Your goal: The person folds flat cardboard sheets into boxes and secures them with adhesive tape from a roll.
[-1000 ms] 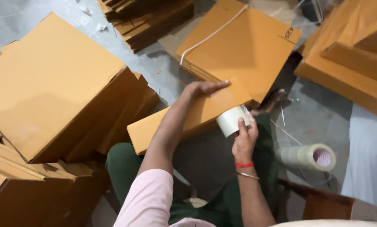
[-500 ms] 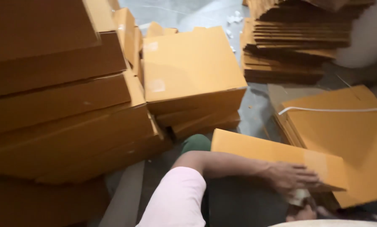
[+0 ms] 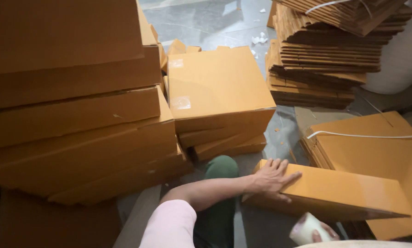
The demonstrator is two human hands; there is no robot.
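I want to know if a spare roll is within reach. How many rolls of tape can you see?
1: a whitish tape roll at the bottom edge, held in the right hand, just below the flat box under the left hand. Others may lie out of frame.

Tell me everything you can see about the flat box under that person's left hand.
The flat box is a closed, shallow carton of plain orange-brown cardboard, long and rectangular, lying slightly tilted in front of the person's knee. A faint glossy strip, perhaps clear tape, crosses its top near the right end. The left hand lies palm down, fingers spread, on its left end. Its far right side lies against a strapped bundle of flattened cartons. The right hand, just below its near edge, holds a tape roll.
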